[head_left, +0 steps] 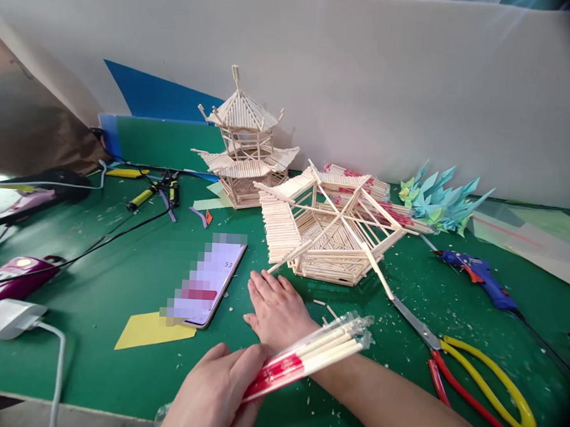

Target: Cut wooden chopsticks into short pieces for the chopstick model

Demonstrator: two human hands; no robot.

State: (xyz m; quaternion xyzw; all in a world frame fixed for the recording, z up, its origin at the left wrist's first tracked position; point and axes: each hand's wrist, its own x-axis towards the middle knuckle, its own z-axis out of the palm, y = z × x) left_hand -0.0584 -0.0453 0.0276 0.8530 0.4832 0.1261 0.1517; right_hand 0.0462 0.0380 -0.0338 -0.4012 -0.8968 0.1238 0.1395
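Far L on green table (94,293): white charger (9,319) w/ cable, pink gadget (9,279) just behind it, black cords (121,230) strung across toward back. Further back, yellow-and-black hand tools (145,196) lying flat. Nearer front, yellow paper sheet (149,330) on table, phone (209,283) face up w/ lower end overlapping it. Behind phone, by white wall (416,86): finished stick pagoda (245,151), upright, two roof tiers. Bottom centre: L hand (213,394) closed round red-printed end of chopstick bundle (311,355), fingers & thumb wrapped on it. Bundle in clear wrapper, held above table, slanting up to R across R forearm. Just beyond: R hand (275,308) open, palm down, fingers together, flat on table, gripping nothing. Fingertips near loose stick (287,258) poking out at L corner of stick frame (327,231); touching or not, can't tell. Frame six-sided, roofed on L half only, spokes meeting at centre, wood chips (406,271) scattered round it. Behind frame: more wrapped chopstick packs (363,186) near wall. R of those, folded paper cranes (438,199) in blue/green. Front R: shears (432,342) w/ yellow & red handles, blades pointing at frame. Far R: blue glue gun (482,275) on its side, cord leading off R.
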